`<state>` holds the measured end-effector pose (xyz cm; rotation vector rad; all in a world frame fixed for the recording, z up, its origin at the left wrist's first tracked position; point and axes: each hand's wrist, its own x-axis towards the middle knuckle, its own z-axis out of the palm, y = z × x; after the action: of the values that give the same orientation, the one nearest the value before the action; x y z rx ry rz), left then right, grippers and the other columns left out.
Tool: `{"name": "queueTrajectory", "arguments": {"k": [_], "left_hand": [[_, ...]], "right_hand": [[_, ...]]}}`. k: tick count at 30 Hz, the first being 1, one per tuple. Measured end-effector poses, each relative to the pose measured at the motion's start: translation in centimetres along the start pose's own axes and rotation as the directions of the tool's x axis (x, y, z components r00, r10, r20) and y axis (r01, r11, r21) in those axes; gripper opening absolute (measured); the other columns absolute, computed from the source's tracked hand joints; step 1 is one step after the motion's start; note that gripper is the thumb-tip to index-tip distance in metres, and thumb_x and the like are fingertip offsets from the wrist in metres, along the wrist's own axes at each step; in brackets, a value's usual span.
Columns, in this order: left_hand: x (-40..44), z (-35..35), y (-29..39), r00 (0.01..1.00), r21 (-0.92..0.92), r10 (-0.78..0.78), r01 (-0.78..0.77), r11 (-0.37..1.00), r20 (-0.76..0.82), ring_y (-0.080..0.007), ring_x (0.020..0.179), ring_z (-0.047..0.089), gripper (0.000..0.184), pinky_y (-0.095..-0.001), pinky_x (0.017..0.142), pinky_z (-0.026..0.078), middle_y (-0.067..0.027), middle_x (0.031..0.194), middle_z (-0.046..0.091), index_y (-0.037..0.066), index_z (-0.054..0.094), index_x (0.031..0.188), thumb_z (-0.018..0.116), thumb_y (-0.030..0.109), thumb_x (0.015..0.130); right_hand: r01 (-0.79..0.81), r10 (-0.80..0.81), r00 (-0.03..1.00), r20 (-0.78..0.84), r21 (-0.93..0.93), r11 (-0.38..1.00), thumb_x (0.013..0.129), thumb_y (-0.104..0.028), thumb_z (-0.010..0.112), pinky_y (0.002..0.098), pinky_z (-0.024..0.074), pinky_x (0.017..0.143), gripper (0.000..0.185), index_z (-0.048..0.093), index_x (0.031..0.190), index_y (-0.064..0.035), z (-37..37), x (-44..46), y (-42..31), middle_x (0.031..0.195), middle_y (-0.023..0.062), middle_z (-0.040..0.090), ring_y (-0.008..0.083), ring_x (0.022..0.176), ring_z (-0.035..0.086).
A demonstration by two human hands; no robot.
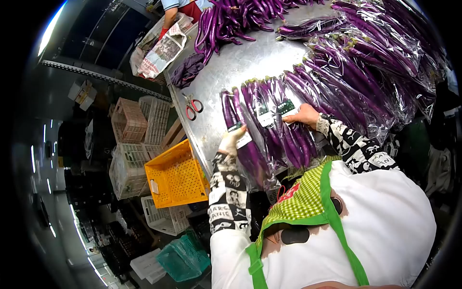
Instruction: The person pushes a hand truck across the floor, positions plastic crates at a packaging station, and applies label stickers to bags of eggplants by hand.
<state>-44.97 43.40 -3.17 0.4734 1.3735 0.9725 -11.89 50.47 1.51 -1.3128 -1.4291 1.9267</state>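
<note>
My left hand (233, 139) is closed on the edge of a clear bag of long purple eggplants (252, 159), near its white and green label. My right hand (305, 116) pinches a dark green and white label (286, 107) on another bagged bunch of eggplants (294, 144). Both bunches lie side by side on a metal table (211, 127), their stem ends pointing away from me. Between them are more bagged eggplants bearing a similar label (264, 115). My fingertips are partly hidden by the bags and labels.
Many bagged eggplants (356, 91) cover the table's right side; loose eggplants (226, 21) are heaped at the back. Red-handled scissors (194, 109) and a dark cloth (187, 71) lie along the left edge. A yellow crate (178, 176) stands below. Another person's arm (169, 18) shows at the back.
</note>
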Motion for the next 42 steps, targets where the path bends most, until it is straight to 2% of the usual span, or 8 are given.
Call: {"name": "queueTrajectory", "arguments": {"k": [8, 20, 22, 23, 26, 29, 39, 42], "left_hand": [[-6.8, 0.8, 3.4, 0.925, -0.557, 0.228, -0.022, 0.830, 0.304, -0.0338, 0.126, 0.053, 0.057, -0.0472, 0.101, 0.051, -0.0266, 0.127, 0.058, -0.008, 0.053, 0.124, 0.063, 0.037, 0.091], [2.7, 3.9, -0.6, 0.870, -0.549, 0.094, 0.219, 0.807, 0.484, -0.0184, 0.079, 0.068, 0.057, -0.0291, 0.072, 0.058, -0.0072, 0.088, 0.068, 0.001, 0.060, 0.110, 0.075, 0.048, 0.081], [5.3, 2.8, -3.4, 0.772, -0.368, 0.368, -0.187, 0.911, 0.518, -0.0196, 0.087, 0.066, 0.067, -0.0315, 0.080, 0.056, -0.0122, 0.098, 0.065, -0.001, 0.050, 0.124, 0.067, 0.050, 0.085], [7.1, 2.5, -5.1, 0.639, -0.236, 0.584, -0.549, 0.802, 0.500, -0.0203, 0.092, 0.064, 0.072, -0.0327, 0.085, 0.055, -0.0147, 0.103, 0.064, -0.002, 0.045, 0.131, 0.063, 0.052, 0.087], [2.7, 3.3, -3.2, 0.613, -0.155, 0.765, -0.751, 0.642, 0.198, -0.0185, 0.083, 0.065, 0.064, -0.0313, 0.079, 0.054, -0.0117, 0.091, 0.068, -0.001, 0.056, 0.121, 0.061, 0.053, 0.088], [-4.9, 6.5, -1.0, 0.940, -0.677, 0.328, -0.303, 0.671, -0.095, -0.0129, 0.070, 0.065, 0.028, -0.0276, 0.062, 0.053, -0.0057, 0.088, 0.071, 0.005, 0.070, 0.090, 0.082, 0.027, 0.079], [-28.9, 3.0, -7.0, 0.446, -0.335, 0.349, -0.881, 0.335, -0.825, -0.0170, 0.078, 0.069, 0.031, -0.0300, 0.071, 0.057, -0.0064, 0.095, 0.072, 0.004, 0.068, 0.106, 0.080, 0.011, 0.078], [-33.4, 4.4, -12.4, 0.426, -0.425, 0.126, -0.904, 0.039, -0.896, -0.0173, 0.066, 0.070, 0.025, -0.0314, 0.061, 0.060, -0.0086, 0.091, 0.071, 0.000, 0.065, 0.102, 0.073, 0.017, 0.086]], "right_hand": [[0.164, -0.169, 0.986, 0.008, 0.207, 0.965, 0.086, -0.017, 0.068, 0.0262, 0.0479, 0.089, 0.028, 0.064, 0.103, 0.0041, -2.3, 2.3, -0.1, 0.093, 0.0107, 0.069, 0.0145, 0.094, 0.063], [0.039, -0.118, 0.952, 0.283, 0.271, 0.962, 0.088, -0.008, 0.064, 0.0361, 0.0512, 0.094, 0.035, 0.059, 0.122, -0.0004, -3.3, 7.4, 5.3, 0.115, 0.0122, 0.066, 0.0206, 0.105, 0.063], [-0.205, 0.167, 0.974, 0.153, 0.283, 0.937, 0.086, -0.001, 0.060, 0.0345, 0.0473, 0.100, 0.034, 0.064, 0.120, -0.0001, -0.8, 6.0, 2.5, 0.119, 0.0113, 0.066, 0.0216, 0.108, 0.064], [0.422, -0.338, 0.865, 0.372, -0.171, 0.890, 0.086, -0.004, 0.062, 0.0347, 0.0485, 0.098, 0.032, 0.066, 0.117, -0.0009, -0.6, 4.2, 1.1, 0.119, 0.0110, 0.066, 0.0207, 0.108, 0.063], [-0.138, 0.012, 0.910, 0.414, 0.275, 0.952, 0.084, -0.010, 0.068, 0.0332, 0.0514, 0.094, 0.038, 0.061, 0.120, -0.0007, 0.6, 6.5, 2.7, 0.115, 0.0100, 0.067, 0.0201, 0.103, 0.064], [-0.006, -0.061, 0.941, 0.334, 0.197, 0.980, 0.083, -0.010, 0.071, 0.0324, 0.0524, 0.092, 0.042, 0.059, 0.122, -0.0006, -0.2, 5.7, -2.1, 0.112, 0.0094, 0.067, 0.0198, 0.101, 0.064], [0.942, 0.093, 0.251, 0.964, -0.265, 0.204, 0.090, -0.001, 0.061, 0.0277, 0.0508, 0.089, 0.047, 0.040, 0.132, -0.0004, 18.7, 16.5, -9.3, 0.114, 0.0079, 0.062, 0.0186, 0.099, 0.064], [0.231, 0.299, 0.194, 0.934, -0.340, 0.912, 0.086, 0.000, 0.067, 0.0355, 0.0543, 0.090, 0.071, 0.023, 0.141, 0.0032, 34.7, -0.6, -10.1, 0.110, 0.0155, 0.066, 0.0233, 0.102, 0.066]]}}
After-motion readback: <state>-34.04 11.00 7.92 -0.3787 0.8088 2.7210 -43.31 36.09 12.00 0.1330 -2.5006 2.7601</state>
